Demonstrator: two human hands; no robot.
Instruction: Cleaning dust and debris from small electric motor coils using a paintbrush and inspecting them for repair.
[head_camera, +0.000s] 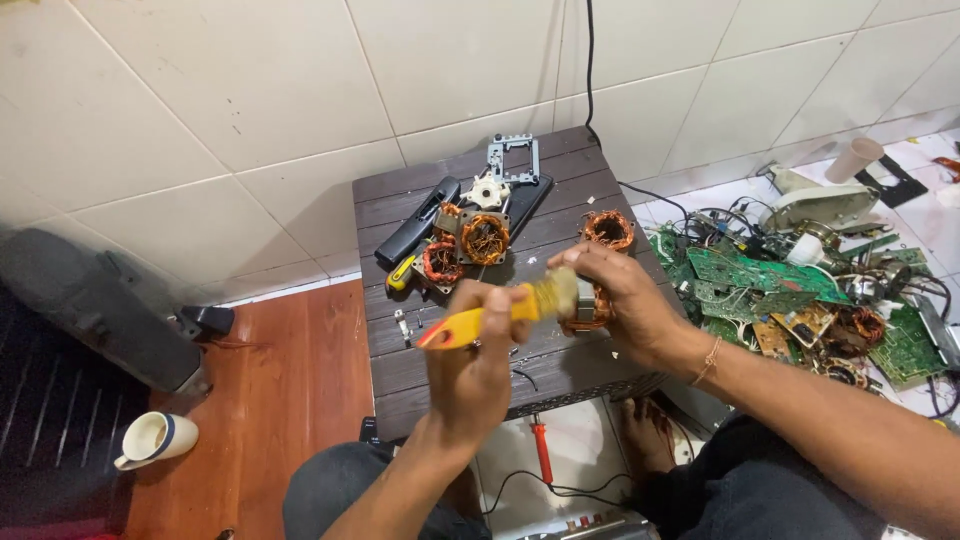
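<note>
My left hand grips the yellow handle of a paintbrush, whose pale bristles point right at a copper-wound motor stator. My right hand holds that stator from the right, over the front of a small dark slatted table. The bristles touch the stator. Both hands hover just above the tabletop.
On the table lie more copper-wound stators, another coil, a yellow-handled tool, black casings and a metal bracket. Green circuit boards and wires pile up at right. A white mug stands left; a red-handled tool lies below.
</note>
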